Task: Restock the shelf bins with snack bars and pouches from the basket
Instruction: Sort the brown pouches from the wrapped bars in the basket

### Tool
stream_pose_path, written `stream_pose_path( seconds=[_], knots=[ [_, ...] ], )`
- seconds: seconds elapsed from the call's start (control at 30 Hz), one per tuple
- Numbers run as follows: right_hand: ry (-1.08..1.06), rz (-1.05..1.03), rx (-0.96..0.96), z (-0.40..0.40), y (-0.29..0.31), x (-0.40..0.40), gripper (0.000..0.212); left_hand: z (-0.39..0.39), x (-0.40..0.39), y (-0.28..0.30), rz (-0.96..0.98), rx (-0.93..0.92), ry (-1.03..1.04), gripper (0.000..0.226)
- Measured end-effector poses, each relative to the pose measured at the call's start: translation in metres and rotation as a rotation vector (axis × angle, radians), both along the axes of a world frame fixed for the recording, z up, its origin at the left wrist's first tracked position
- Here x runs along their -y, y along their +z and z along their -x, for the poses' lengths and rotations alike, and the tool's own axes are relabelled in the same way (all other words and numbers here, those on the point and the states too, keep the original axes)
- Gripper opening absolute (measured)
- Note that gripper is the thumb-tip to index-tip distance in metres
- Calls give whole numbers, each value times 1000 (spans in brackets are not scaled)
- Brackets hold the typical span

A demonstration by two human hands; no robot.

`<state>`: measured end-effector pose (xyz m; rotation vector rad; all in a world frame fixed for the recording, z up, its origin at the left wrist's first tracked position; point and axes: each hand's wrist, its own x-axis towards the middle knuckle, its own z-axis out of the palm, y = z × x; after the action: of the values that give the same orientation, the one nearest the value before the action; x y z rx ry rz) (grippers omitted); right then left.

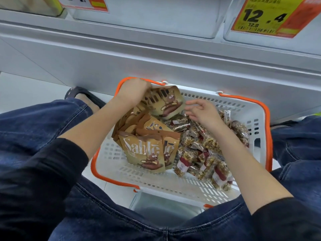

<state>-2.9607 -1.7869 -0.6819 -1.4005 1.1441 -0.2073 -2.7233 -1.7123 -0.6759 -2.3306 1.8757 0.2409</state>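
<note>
1. A white shelf base runs across the top, with clear bins above it and a yellow price tag at upper right; the floor below is pale tile.
2. At far left a dark slipper shows beside a knee in blue jeans.
3. A white basket with orange handles sits on the floor between the person's knees, close against the shelf base.
4. The left hand is at the basket's far-left corner, fingers curled round the top of a brown pouch and holding it tilted above the others.
5. More pouches stand in a row along the basket's left half, one printed "Sablé".
6. The right hand hovers just right of the lifted pouch, fingers loosely spread and gripping nothing, above the bars.
7. Clear-wrapped snack bars lie heaped in the basket's right half, the right forearm crossing over part of the heap.
</note>
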Motion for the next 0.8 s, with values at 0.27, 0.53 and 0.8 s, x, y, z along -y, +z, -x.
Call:
stream_pose_path(
  seconds=[0.27, 0.53, 0.8],
  knots=[
    [44, 116, -137, 8, -26, 0, 25, 12, 21, 32, -127, 336, -431, 42],
    [673, 568, -465, 8, -82, 2, 48, 7, 13, -10, 12, -132, -12, 29],
    [1180, 615, -649, -34, -111, 25, 63, -17, -10, -31, 22, -96, 13, 28]
  ],
)
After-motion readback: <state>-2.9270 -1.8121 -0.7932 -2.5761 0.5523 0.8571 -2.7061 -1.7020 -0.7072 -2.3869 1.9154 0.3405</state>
